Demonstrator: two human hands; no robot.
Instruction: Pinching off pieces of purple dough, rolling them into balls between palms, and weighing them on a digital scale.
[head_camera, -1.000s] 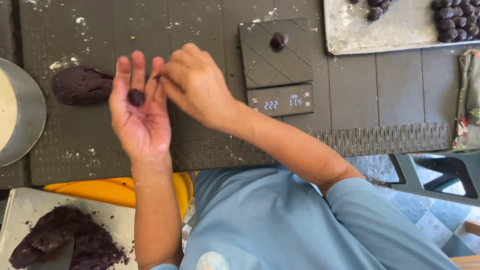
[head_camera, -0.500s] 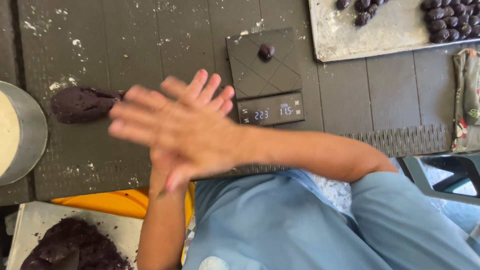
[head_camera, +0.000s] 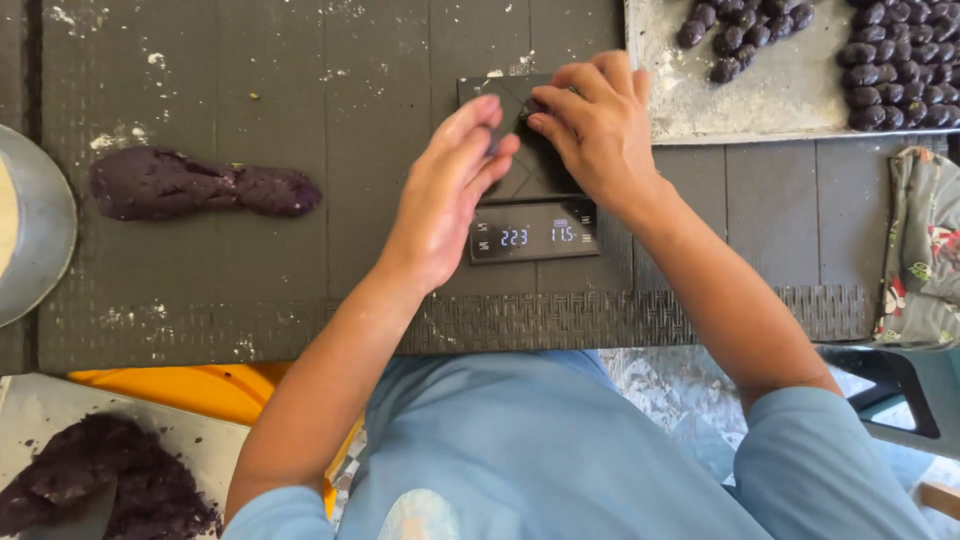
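Both hands are over one black digital scale (head_camera: 530, 190) at upper centre of the frame. The right hand (head_camera: 598, 135) rests on the scale platform with fingers curled and fingertips pressed together near the platform's upper middle; whatever they pinch is hidden beneath them, so it cannot be told whether the grip encloses a piece. The left hand (head_camera: 445, 190) lies just beside it, fingers extended and held together, palm turned toward the right hand, fingertips meeting the right fingertips over the platform. Whether the left hand holds anything cannot be told. The scale's lit display sits below both hands, uncovered.

One elongated lump of dark purple dough (head_camera: 200, 187) lies on the dark slatted table (head_camera: 300, 290) at left centre, well apart from both hands. One metal tray (head_camera: 770, 100) at upper right carries many small dark dough balls (head_camera: 900, 70) in two groups: about nine in the loose left cluster, the right group packed in rows and cut by the frame edge, count uncertain. A second mass of crumbled dark dough (head_camera: 110, 485) lies on a tray at lower left. One metal bowl (head_camera: 40, 240) is at the left edge. One patterned cloth (head_camera: 925, 250) lies at the right edge.
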